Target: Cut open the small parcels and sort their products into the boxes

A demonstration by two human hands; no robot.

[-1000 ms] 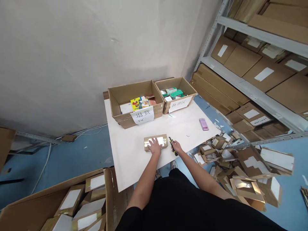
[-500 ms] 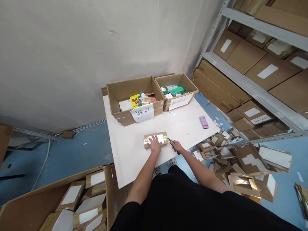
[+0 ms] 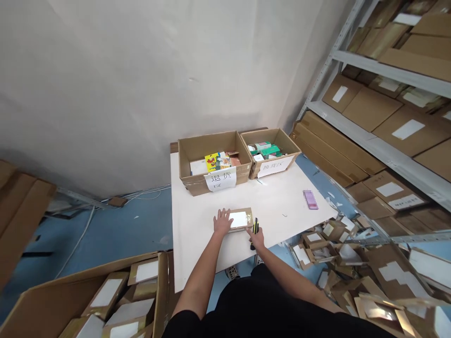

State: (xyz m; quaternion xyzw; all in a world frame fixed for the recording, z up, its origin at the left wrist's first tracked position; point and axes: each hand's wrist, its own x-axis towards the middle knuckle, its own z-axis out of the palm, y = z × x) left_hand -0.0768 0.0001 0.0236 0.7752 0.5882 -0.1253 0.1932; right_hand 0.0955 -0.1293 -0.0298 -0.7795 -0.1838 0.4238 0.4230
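Under the spread fingers of the left hand [image 3: 221, 222], the left end of a small box [image 3: 240, 218] is covered and steadied against the table [image 3: 197, 223]. By the curled fingers of the right hand [image 3: 256, 238], a black and yellow knife [image 3: 255, 226] is gripped, its upper end pointed away from the body; whether any blade is bared is too small to be told. The box is set to the left of the knife and slightly beyond the right fingers, with its long axis laid from left to right, across the knife's line. Its near right corner is met most closely by the right hand, though contact there cannot be confirmed; only the left is plainly rested on it. Farther out, two large cartons marked with paper signs [image 3: 221, 179] are stood side by side at the back, and a purple packet [image 3: 310, 199] is laid to the right.
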